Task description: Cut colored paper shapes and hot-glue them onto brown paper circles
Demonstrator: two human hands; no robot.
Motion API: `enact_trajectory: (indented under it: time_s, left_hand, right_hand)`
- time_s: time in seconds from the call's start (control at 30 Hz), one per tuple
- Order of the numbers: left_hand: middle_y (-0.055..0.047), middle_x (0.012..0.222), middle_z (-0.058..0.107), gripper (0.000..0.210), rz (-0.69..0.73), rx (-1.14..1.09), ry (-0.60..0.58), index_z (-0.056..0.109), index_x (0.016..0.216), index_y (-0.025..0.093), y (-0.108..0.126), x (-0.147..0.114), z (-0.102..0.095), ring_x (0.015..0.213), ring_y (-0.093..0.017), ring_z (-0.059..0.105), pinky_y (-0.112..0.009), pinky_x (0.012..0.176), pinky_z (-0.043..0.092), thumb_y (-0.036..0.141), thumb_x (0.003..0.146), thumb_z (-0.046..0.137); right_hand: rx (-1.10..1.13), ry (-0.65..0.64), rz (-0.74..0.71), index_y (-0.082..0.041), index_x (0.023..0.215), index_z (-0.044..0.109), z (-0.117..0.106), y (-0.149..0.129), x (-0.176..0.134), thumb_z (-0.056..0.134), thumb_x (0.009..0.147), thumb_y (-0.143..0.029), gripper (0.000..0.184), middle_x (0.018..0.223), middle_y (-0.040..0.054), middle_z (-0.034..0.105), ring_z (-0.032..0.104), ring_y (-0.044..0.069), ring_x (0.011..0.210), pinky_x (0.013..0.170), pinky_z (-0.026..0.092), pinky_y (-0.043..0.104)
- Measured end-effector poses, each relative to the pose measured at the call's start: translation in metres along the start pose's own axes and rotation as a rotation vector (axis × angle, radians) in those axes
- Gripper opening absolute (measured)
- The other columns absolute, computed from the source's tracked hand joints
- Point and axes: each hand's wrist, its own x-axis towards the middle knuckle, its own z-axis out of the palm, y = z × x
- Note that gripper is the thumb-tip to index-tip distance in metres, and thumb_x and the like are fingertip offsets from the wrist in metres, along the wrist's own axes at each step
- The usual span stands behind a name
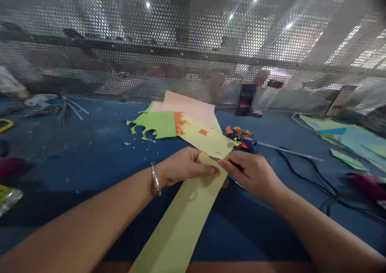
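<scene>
Head view: blue tabletop before perforated screen, left fingers clamped on yellow paper, right fingers clamped round a tool.

matt paper strip, shiny metal bracelet

A flat blue surface carried a lime-green paper sheet with rounded cut-outs, touching a pale pink paper sheet; farther right lay thin black cord and a pale green paper piece.
</scene>
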Motion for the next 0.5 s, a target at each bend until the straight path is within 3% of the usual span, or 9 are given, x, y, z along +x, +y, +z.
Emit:
enact_trajectory:
  time_s: [0.2, 0.5]
  left_hand:
    - [-0.008, 0.084, 0.078, 0.026, 0.012, 0.035, 0.040, 0.080, 0.080, 0.014, 0.0069, -0.0048, -0.0020, 0.069, -0.014, 0.068, -0.024, 0.065, 0.051, 0.039, 0.077, 0.084]
    - [-0.007, 0.086, 0.077, 0.026, 0.012, 0.033, 0.035, 0.081, 0.081, 0.015, 0.0047, -0.0048, -0.0025, 0.069, -0.012, 0.066, -0.022, 0.065, 0.051, 0.040, 0.076, 0.084]
  right_hand:
    - [0.006, 0.011, -0.013, -0.019, 0.072, 0.057, 0.0011, -0.0010, 0.0023, 0.041, 0.103, -0.050, 0.047, 0.067, 0.0011, 0.053, 0.049, 0.014, 0.062, 0.059, 0.031, 0.029]
    - [-0.014, 0.044, -0.056, -0.019, 0.067, 0.048, 0.0013, -0.0037, 0.0014, 0.044, 0.103, -0.047, 0.045, 0.063, -0.0018, 0.048, 0.045, 0.011, 0.057, 0.056, 0.029, 0.026]
